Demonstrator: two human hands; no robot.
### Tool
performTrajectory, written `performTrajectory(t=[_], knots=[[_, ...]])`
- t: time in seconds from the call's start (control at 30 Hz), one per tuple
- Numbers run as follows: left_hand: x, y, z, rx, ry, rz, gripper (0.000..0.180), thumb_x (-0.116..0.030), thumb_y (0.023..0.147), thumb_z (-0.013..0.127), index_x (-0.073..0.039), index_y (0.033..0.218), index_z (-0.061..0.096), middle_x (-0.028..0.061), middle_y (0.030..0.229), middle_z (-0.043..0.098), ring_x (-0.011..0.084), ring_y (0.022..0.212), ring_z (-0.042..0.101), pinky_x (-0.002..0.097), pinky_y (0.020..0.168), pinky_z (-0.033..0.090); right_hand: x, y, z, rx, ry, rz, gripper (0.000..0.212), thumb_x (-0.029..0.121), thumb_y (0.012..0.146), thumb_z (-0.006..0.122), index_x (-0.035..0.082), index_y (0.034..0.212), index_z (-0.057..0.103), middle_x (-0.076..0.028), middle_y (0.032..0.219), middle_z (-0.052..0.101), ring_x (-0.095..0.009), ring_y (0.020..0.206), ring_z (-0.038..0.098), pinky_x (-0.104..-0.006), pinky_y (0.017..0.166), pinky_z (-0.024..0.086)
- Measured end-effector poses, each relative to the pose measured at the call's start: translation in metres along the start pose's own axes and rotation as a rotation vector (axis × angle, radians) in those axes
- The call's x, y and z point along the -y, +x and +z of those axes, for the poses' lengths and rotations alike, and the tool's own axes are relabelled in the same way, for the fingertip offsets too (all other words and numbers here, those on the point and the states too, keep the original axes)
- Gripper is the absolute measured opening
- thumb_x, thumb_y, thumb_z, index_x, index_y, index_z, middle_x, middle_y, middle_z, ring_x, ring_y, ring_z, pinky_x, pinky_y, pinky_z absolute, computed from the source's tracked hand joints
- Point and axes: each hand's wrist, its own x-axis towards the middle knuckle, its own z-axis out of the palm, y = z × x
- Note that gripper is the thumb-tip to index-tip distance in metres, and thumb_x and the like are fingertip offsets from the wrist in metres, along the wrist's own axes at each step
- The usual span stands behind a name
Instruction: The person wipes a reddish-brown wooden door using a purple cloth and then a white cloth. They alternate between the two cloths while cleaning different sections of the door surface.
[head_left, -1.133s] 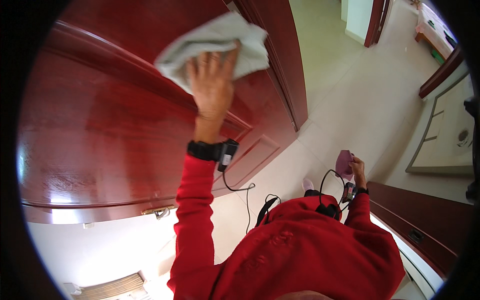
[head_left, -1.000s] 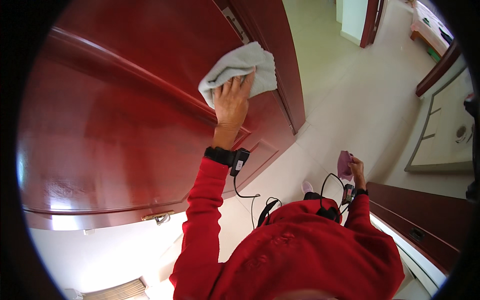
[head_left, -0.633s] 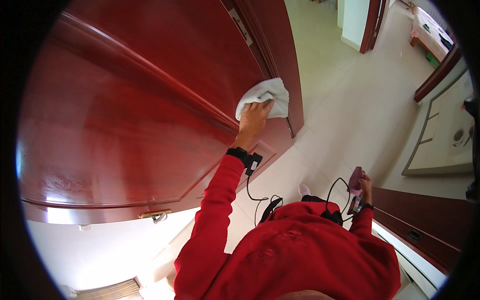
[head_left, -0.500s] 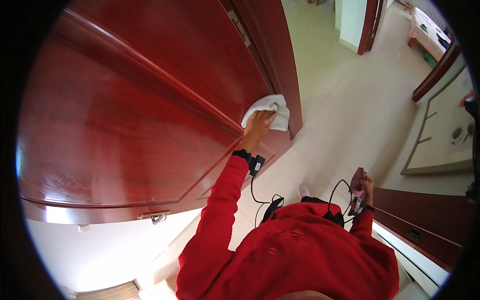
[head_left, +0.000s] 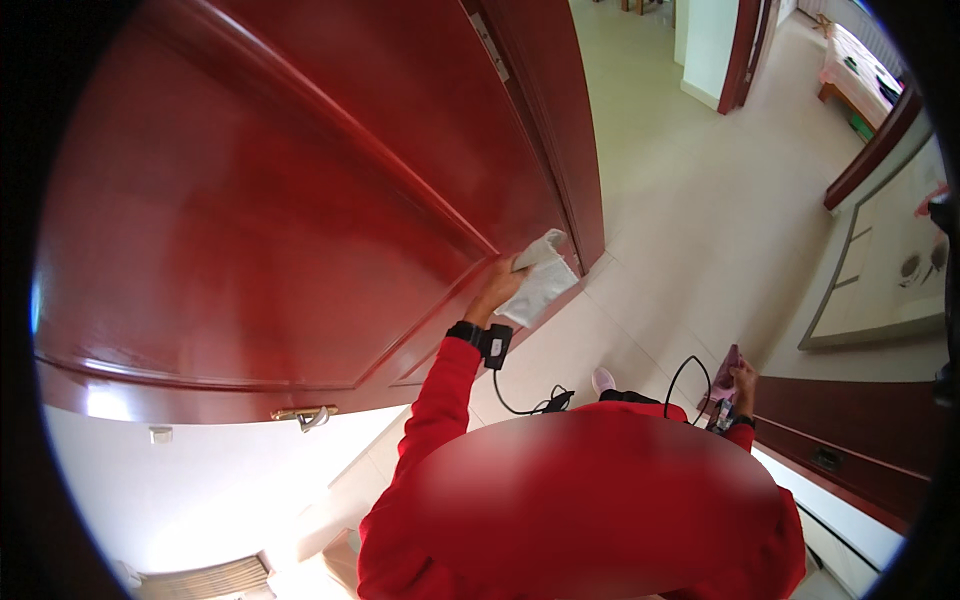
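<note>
My left hand (head_left: 497,284) grips a white cloth (head_left: 543,283) close to the hinge-side edge of a glossy red-brown door (head_left: 300,230). The cloth hangs spread out below and to the right of my fingers, over the lower part of the door; whether it presses on the wood I cannot tell. Down at my right side, my right hand (head_left: 744,380) is closed round a folded mauve cloth (head_left: 727,373). Its fingers are partly hidden. Each wrist carries a dark strap with a small device and a cable.
A metal lever handle (head_left: 308,416) sticks out from the door's near edge. To my right are a dark wooden door panel (head_left: 860,430) and a framed picture (head_left: 880,270). Pale tiled floor (head_left: 690,250) runs to a bed (head_left: 858,70) far right. Black cables (head_left: 520,405) hang near my waist.
My left hand has moved slightly down and left, and the white cloth has gone from bunched against the door to hanging more spread out. My right hand still holds the mauve cloth, slightly lower.
</note>
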Motion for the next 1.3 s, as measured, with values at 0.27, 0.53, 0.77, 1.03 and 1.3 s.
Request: performTrajectory(t=[0.27,0.53,0.77,1.03,1.3], knots=[[-0.177,-0.087,-0.12,-0.876,-0.098,0.333,0.015,-0.005,0.086,0.062,0.0,0.099,0.062,0.0002,0.086,0.06,0.0096,0.073,0.052,0.0267,0.063,0.044,0.071,-0.006,0.068,0.202,-0.028,-0.164,0.036,0.001,0.071,0.051,-0.001,0.103,0.068,0.0,0.081,0.063,-0.012,0.071,0.057,-0.027,0.064,0.046],[-0.295,-0.108,-0.192,-1.667,0.325,1.108,0.03,-0.002,0.084,0.063,0.005,0.113,0.057,0.015,0.11,0.062,0.0227,0.095,0.058,0.0361,0.084,0.047,0.103,-0.008,0.094,0.215,-0.08,-0.08,0.038,0.0,0.07,0.052,-0.002,0.105,0.067,-0.001,0.084,0.063,-0.013,0.074,0.057,-0.0271,0.066,0.047],[-0.264,-0.023,-0.156,-1.035,1.189,0.776,0.075,0.01,0.063,0.056,-0.023,0.131,0.054,0.005,0.137,0.049,0.0321,0.131,0.037,0.051,0.11,0.025,0.066,0.004,0.084,0.098,-0.08,-0.077,0.029,0.003,0.071,0.052,-0.002,0.095,0.067,0.0,0.077,0.062,-0.012,0.071,0.059,-0.0253,0.061,0.047],[-0.169,-0.021,-0.111,-0.754,1.126,0.693,0.05,0.002,0.065,0.061,-0.015,0.112,0.066,0.0135,0.115,0.059,0.0391,0.11,0.052,0.0547,0.097,0.038,0.065,0.0,0.088,0.215,0.066,0.013,0.039,-0.003,0.071,0.047,-0.004,0.105,0.066,-0.003,0.085,0.064,-0.014,0.071,0.059,-0.026,0.063,0.047],[-0.095,-0.029,-0.081,-0.566,0.893,0.638,0.051,-0.001,0.064,0.068,-0.018,0.112,0.067,0.0093,0.114,0.062,0.0331,0.106,0.056,0.0441,0.092,0.045,0.105,0.003,0.114,0.259,0.003,-0.029,0.036,-0.002,0.071,0.049,-0.003,0.103,0.066,-0.001,0.082,0.062,-0.012,0.071,0.058,-0.0249,0.063,0.046]])
